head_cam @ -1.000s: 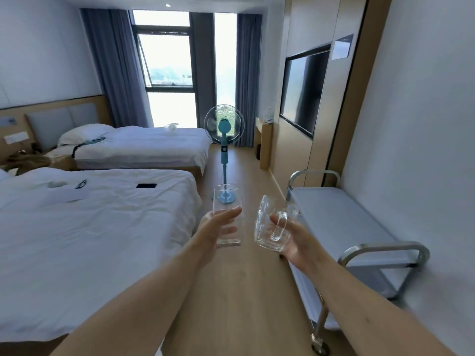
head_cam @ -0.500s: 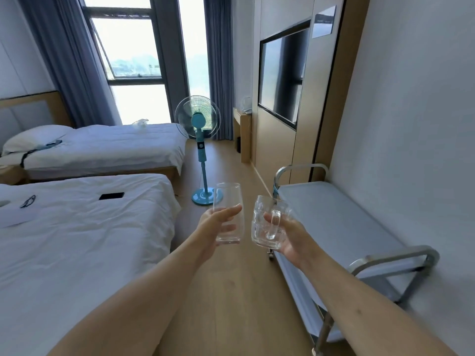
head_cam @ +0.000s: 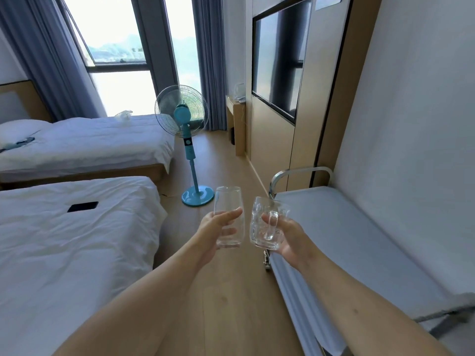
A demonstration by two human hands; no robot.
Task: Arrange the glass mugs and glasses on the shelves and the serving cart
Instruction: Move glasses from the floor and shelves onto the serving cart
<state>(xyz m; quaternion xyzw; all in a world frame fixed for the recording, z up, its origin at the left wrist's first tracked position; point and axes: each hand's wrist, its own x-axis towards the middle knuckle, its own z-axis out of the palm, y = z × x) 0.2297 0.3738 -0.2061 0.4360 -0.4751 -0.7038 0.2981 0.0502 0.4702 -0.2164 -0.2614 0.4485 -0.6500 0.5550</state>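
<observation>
Head view: my left hand (head_cam: 216, 231) clasps a clear tall glass tumbler (head_cam: 228, 217), my right hand (head_cam: 288, 233) grips a dimpled glass mug (head_cam: 266, 224), both upright for the grey steel serving cart (head_cam: 359, 240) at three o'clock.

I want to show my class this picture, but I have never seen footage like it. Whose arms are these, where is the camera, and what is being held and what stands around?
There is no machine here: the two bare arms belong to a person wearing a wide-angle camera on the head, so you look forward and down along the arms. The left hand grips a plain glass, upright. The right hand holds a glass mug, its handle turned toward the camera. Both look empty. To the right, against the wall, stands a serving cart with metal rails; nothing shows on the part of its top shelf in view. To the left are two beds, and a dark phone lies on the nearer bed. A blue fan stands on the floor ahead, and a TV hangs on the wall.
</observation>
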